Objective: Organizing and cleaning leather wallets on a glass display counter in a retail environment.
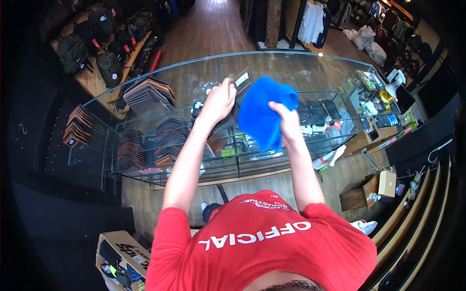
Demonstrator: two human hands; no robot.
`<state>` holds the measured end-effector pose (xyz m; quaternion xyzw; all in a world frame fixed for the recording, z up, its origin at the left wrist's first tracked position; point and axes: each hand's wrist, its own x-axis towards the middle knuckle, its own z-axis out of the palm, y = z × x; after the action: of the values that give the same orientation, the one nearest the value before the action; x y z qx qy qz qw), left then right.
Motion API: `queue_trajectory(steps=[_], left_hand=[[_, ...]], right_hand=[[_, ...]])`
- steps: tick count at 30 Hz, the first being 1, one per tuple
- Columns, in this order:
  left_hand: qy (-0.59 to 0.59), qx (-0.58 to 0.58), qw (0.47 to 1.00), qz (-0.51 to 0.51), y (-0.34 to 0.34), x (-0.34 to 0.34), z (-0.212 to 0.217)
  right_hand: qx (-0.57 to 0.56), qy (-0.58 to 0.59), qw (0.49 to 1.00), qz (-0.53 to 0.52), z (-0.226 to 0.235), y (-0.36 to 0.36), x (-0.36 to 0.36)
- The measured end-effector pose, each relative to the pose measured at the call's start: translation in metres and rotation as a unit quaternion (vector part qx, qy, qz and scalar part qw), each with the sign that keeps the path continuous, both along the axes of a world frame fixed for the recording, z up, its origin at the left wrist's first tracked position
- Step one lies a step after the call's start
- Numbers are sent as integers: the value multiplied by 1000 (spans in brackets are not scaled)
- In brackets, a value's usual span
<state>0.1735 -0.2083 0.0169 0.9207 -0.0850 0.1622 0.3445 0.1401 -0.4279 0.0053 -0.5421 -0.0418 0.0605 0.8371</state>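
Note:
A bright blue cloth (259,114) hangs from my right hand (287,119), whose fingers are closed on it with the thumb on top. My left hand (219,101) is just left of the cloth, its fingers bent over the edge of a dark flat item (238,88) with a pale label near its far end. The cloth and my hand hide part of this item, so its kind is unclear. Both hands are above the glass display counter (194,65).
Stacks of folded wallet-like goods (148,93) stand in the counter's left part. At its right end are a spray bottle (392,91) and small packages. Backpacks (73,52) line a bench at far left. An open cardboard box (109,242) sits at lower left, wooden shelves (417,213) at right.

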Motion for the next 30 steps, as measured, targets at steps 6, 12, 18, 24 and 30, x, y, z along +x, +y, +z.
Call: queue_trajectory(steps=[6,12,18,24,30], left_hand=[[159,-431,880,-125,2,22,-31],[107,-624,774,-17,7,13,-50],[112,-636,762,-53,-2,7,-47],[52,-665,745,-30,8,16,-67],[43,-755,646,-102,12,16,-59]], right_hand=[[-75,-115,991,-2,-43,86,94],[-157,-172,965,121,-41,125,46],[-259,-233,937,-7,-29,117,46],[-275,-280,920,2,-19,127,46],[-369,-256,893,-38,6,70,69]])
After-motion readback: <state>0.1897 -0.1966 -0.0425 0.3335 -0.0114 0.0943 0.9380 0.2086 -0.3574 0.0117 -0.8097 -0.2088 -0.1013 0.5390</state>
